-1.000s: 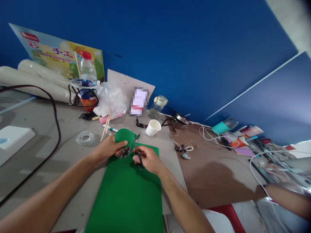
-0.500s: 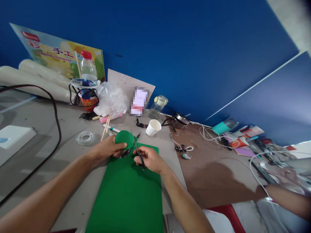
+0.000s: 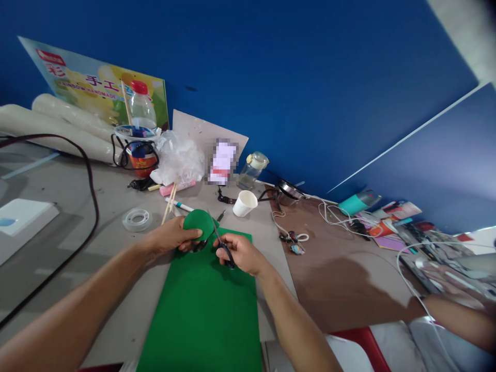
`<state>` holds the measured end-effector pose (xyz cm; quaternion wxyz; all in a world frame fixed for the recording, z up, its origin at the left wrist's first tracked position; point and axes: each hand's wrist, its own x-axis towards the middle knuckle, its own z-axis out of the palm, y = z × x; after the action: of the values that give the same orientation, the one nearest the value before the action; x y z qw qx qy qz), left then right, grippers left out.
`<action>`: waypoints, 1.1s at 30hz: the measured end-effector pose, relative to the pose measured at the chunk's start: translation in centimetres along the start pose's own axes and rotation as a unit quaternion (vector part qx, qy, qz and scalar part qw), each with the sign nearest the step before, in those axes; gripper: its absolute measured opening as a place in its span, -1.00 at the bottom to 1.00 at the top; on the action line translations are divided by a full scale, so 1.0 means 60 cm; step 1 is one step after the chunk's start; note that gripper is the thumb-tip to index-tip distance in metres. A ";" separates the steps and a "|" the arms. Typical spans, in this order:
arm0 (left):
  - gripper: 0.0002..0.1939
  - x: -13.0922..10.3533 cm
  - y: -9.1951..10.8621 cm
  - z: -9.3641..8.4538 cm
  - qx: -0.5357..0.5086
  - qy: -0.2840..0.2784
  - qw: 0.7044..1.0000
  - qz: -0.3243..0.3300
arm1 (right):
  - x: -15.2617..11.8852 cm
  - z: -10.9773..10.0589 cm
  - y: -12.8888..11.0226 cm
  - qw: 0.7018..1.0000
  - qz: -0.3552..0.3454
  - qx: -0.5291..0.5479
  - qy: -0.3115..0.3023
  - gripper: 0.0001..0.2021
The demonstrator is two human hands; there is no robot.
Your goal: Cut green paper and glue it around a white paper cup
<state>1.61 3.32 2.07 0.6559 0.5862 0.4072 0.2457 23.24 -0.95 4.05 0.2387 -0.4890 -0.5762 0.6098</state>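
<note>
A round piece of green paper [image 3: 197,223] is pinched in my left hand [image 3: 179,235], its thumb lying on top of the disc. My right hand [image 3: 241,253] is closed round the dark handles of scissors [image 3: 228,254]. The scissor blades point up and away, at the right edge of the disc. Under both hands lies a large green sheet [image 3: 205,310] on the table. Something dark and shiny shows just below the disc by my left fingers; I cannot make out what it is.
A white paper cup [image 3: 245,203] stands beyond my right hand. Chopsticks [image 3: 169,204] and a tape roll [image 3: 136,220] lie to the left. A glass jar [image 3: 252,170] and a phone [image 3: 222,162] stand behind. At far right, another person's arm [image 3: 457,315] reaches over the table.
My right hand has tilted the scissors slightly, their handles shifting a little to the right. The green disc stays in my left hand, almost unmoved.
</note>
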 end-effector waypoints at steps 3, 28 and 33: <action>-0.65 0.000 -0.002 -0.001 -0.003 -0.010 1.000 -0.001 | 0.000 0.000 0.001 1.000 -0.001 0.011 -0.005 -0.64; -0.71 -0.005 0.004 0.000 0.039 -0.030 0.998 -0.037 | -0.002 -0.002 -0.004 0.999 -0.004 0.021 -0.027 -0.60; -0.71 -0.007 0.007 0.002 0.024 -0.027 0.999 -0.031 | -0.002 -0.004 -0.005 0.999 -0.004 0.017 -0.028 -0.63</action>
<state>1.53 2.97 2.58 0.6595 0.5955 0.4133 0.1990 23.40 -0.90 4.41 0.2333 -0.4650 -0.5745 0.6319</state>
